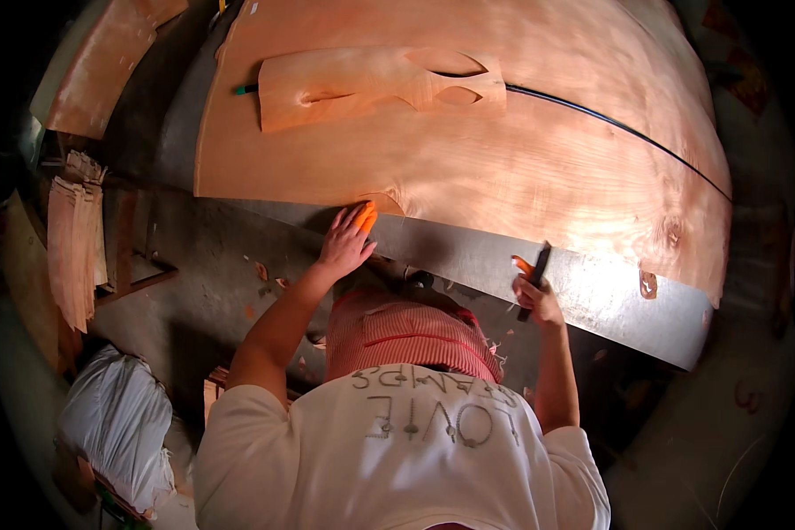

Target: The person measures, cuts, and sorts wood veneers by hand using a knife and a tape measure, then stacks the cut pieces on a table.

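Observation:
A large, thin wood veneer sheet (539, 168) covers most of the metal-topped table (477, 252) in front of me. My left hand (348, 242) lies with fingers stretched out at the sheet's near edge, orange covers on some fingertips. Beside those fingers is a curved, darker veneer patch (385, 204). My right hand (541, 299), also with orange on a finger, is closed round a slim black knife-like tool (535, 278). It is held over the table's near metal edge; its blade cannot be made out.
A smaller veneer piece (327, 79) with eye-shaped holes lies on the sheet, over a long dark strip (627, 128). A veneer scrap (648, 284) sits on the metal at right. Stacked veneer strips (72, 247) and a white sack (119, 424) stand left. Scraps litter the floor.

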A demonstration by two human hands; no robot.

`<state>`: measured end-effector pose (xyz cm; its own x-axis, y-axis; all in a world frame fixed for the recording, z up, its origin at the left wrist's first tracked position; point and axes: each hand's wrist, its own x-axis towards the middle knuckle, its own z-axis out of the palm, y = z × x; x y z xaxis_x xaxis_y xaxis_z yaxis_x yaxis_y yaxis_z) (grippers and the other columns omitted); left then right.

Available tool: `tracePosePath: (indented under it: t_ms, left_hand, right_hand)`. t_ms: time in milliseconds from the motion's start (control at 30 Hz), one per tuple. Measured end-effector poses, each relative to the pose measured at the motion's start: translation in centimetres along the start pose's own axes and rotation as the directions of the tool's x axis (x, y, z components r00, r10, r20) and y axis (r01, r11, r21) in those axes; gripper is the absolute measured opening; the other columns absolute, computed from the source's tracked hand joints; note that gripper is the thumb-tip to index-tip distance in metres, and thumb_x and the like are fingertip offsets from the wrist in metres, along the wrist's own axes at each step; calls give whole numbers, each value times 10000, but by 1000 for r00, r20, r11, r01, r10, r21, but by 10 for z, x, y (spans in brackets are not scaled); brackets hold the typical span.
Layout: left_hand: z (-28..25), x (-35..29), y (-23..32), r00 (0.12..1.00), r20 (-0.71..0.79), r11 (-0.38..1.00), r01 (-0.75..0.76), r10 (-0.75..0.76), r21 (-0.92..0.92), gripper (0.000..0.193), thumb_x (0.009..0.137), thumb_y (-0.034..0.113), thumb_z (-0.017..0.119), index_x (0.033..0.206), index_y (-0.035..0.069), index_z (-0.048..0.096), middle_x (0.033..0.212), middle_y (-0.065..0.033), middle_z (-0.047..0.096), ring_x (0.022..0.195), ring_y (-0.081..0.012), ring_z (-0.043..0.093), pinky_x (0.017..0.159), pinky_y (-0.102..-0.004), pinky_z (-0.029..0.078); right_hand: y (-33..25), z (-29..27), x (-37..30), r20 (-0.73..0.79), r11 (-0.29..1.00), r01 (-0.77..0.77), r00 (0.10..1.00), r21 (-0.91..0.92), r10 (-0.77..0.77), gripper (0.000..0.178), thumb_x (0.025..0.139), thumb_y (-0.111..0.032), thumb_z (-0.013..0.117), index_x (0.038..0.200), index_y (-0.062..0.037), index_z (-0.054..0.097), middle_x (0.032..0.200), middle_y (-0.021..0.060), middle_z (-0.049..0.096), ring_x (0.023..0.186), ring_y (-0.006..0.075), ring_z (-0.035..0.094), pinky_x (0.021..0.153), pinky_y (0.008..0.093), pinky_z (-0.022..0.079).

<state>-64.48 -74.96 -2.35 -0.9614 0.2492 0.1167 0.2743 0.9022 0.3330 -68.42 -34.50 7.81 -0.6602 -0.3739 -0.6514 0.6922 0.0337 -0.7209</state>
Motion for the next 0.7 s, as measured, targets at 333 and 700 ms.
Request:
tracePosePath:
  t_ms: [333,700]
  left_hand:
    - [17,35,-24,980,-200,994,-8,-13,-105,300,696,207,680,972,119,602,939,-46,523,864,-241,513,756,-371,431]
    - [-26,46,-10,987,-135,980,-107,85,-165,138,732,170,604,848,104,637,768,-80,581,671,-232,553,591,-336,438]
  right_hand:
    - [25,106,48,231,962,-180,964,205,131,427,864,-153,533,1260,-42,417,674,-25,438,482,25,281,436,171,226]
    - [67,138,77,-75,981,-142,985,130,152,379,848,-356,560,1097,-72,533,658,-35,492,470,27,356,413,184,257]
